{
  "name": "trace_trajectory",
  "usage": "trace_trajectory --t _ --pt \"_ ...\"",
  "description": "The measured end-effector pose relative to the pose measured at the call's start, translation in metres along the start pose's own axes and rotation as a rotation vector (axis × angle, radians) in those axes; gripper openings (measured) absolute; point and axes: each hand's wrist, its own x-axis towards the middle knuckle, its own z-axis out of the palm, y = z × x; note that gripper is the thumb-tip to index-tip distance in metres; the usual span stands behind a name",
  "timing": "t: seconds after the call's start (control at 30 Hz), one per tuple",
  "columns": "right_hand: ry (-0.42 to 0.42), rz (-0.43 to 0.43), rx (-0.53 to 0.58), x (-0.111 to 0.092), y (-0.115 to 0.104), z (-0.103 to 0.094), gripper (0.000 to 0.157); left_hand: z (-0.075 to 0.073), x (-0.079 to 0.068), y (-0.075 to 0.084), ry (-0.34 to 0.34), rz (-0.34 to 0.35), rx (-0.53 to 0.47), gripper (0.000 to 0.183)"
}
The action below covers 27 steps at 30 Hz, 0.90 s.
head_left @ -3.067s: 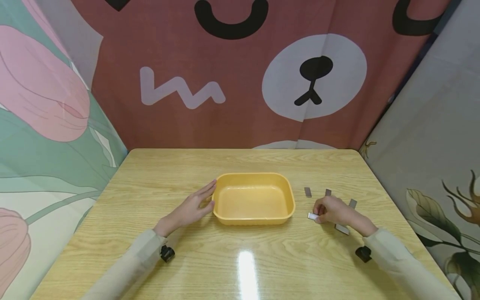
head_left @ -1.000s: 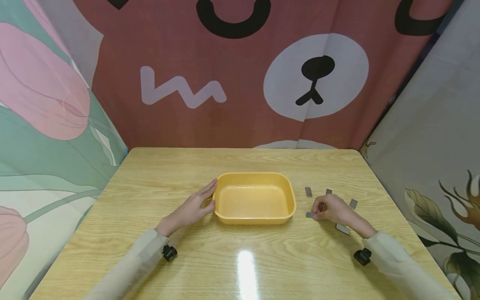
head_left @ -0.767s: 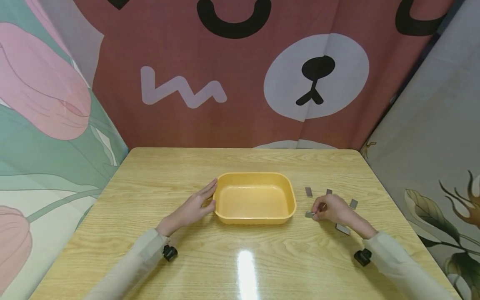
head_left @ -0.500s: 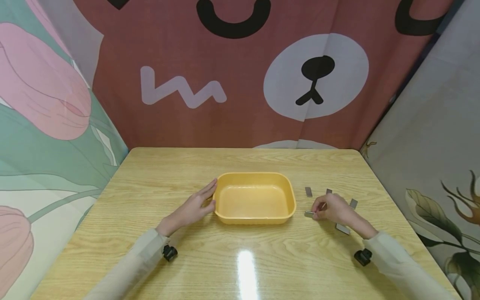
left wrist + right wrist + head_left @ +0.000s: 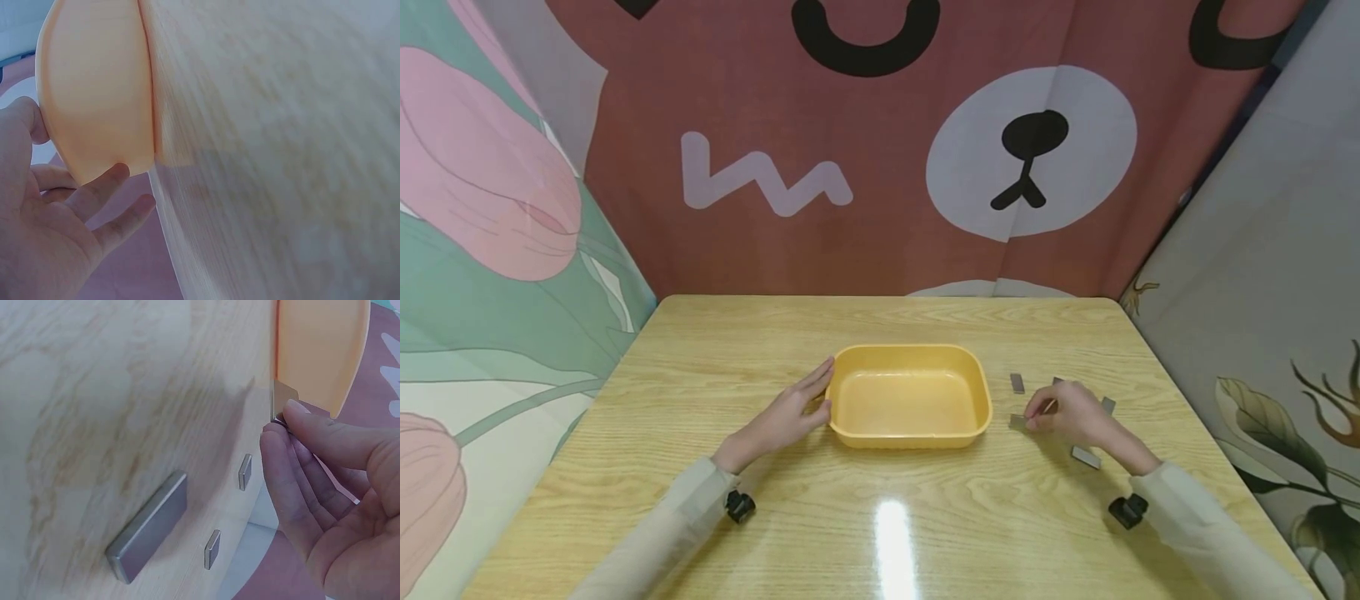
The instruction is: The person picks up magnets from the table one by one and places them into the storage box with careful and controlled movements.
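1. The right hand (image 5: 1067, 412) hides much of the held metal piece (image 5: 1017, 422): its grip is closed on that piece, thumb and fingers pinching it, with one end jutting toward the yellow tray (image 5: 910, 408); whether its lower edge touches the bench (image 5: 1000, 517) I cannot tell
2. The back piece (image 5: 1057, 381) shows only as a sliver above the knuckles in the head view, the rest covered by that hand
3. The side piece (image 5: 1108, 405) lies close to the wrist's outline, so part of it may be covered
4. The left hand (image 5: 782, 417) has an open grip, fingers extended and resting against the tray's left end; the left wrist view cuts the tray off at the top and blurs the wood grain
5. One tray, upright on the bench between the two hands
6. Five metal pieces, all right of the tray: one pinched, four lying apart on the bench, namely the back piece, the side piece, the far-left piece (image 5: 1017, 383) and the near piece (image 5: 1086, 457)
7. Two pale sleeves, both cut off by the lower edge of the head view, and two black wrist cameras
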Motion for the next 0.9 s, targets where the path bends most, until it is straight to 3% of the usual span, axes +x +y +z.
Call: trace_trajectory --t 0.9 --pt "0.049 -0.018 0.118 0.0027 -0.0100 -0.0076 0.004 0.0002 0.0008 -0.0027 0.010 0.015 -0.003 0.057"
